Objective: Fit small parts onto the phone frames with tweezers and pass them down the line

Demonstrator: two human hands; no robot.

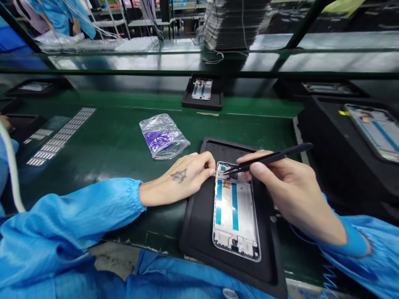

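Your left hand point(181, 176) rests at 10 o'clock of the phone frame point(235, 216), fingers bunched together against its top corner. Your right hand point(289, 191), fingers clamped on black tweezers point(271, 158), aims the tips at the phone frame's 12 o'clock end. It lies in a black tray point(196, 224) on the green worktop point(118, 137). A slip of the tips could likely scratch the small parts there. Easing your left hand's pressure could let the phone frame shift.

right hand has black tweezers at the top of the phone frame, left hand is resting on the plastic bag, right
No. The head view shows the left hand at the phone frame, top left corner, apart from the plastic bag. The right hand does hold the black tweezers.
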